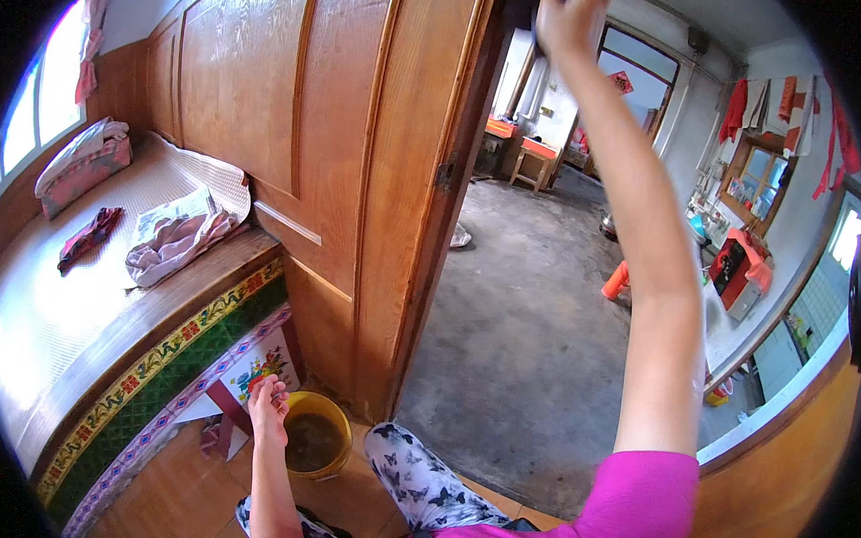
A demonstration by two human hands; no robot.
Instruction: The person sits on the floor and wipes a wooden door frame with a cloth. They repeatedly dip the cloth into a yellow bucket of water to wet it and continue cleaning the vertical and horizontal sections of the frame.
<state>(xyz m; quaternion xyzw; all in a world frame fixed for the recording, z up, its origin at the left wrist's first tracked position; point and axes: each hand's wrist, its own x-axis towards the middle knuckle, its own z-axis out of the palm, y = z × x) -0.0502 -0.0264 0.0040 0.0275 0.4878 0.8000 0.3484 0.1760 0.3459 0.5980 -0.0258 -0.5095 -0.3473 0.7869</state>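
A raised bed (89, 281), folded bedding (83, 170), a pink curtain (91, 60) (and wall-hung cloths (735, 111)) show a home.

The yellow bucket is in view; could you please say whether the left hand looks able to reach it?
Probably yes: the left hand appears by the left edge of the yellow bucket, with nothing visible blocking the way, though depth is hard to judge.

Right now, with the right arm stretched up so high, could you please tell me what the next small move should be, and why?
I would probably bring the left hand up to rest on the wooden panel for balance: the right hand reaches to the picture's top edge, while the left, with nothing visible in it, is low by the yellow bucket.
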